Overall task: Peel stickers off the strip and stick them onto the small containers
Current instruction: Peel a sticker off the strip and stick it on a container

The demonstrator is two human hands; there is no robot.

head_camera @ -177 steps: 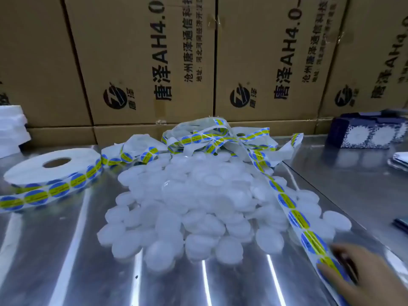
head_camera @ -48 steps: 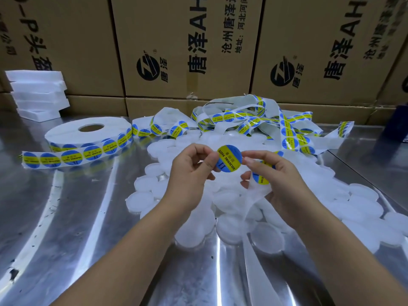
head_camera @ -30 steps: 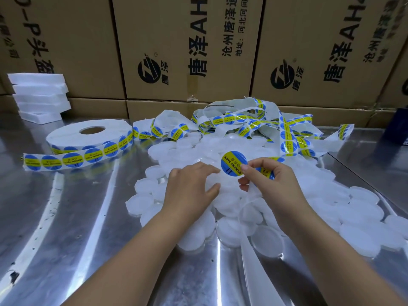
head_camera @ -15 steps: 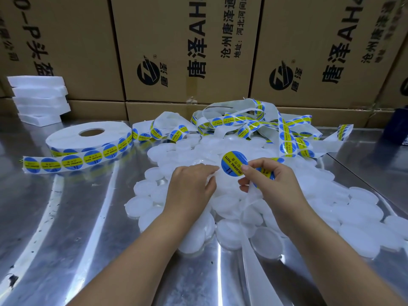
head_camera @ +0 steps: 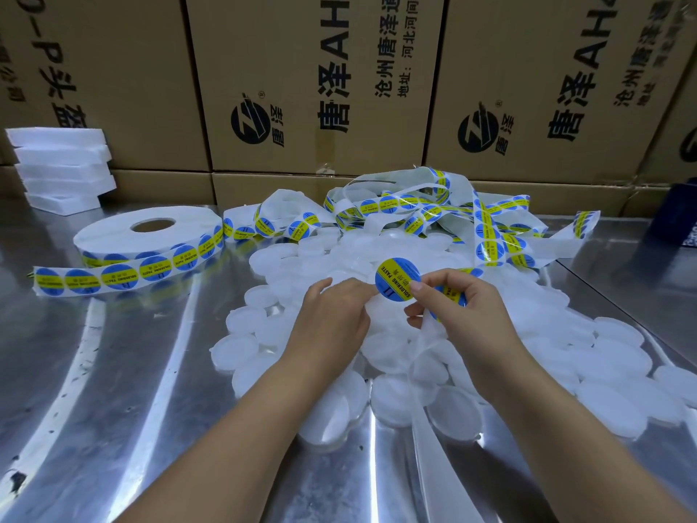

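- Sticker [head_camera: 398, 280] pinched by its edge in right hand [head_camera: 458, 315], probably to keep the adhesive clear; strip [head_camera: 450, 295] tucked under the same hand.
- Left hand [head_camera: 332, 318] palm-down on heaped containers [head_camera: 611, 356], probably selecting one; grasp hidden.

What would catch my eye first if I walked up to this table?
Probably the round blue-and-yellow sticker pinched in the right hand at the centre, just above a big heap of white containers on which the left hand rests. Then the sticker roll at the left, its strip running into a loose tangle behind the heap, before a wall of cardboard boxes.
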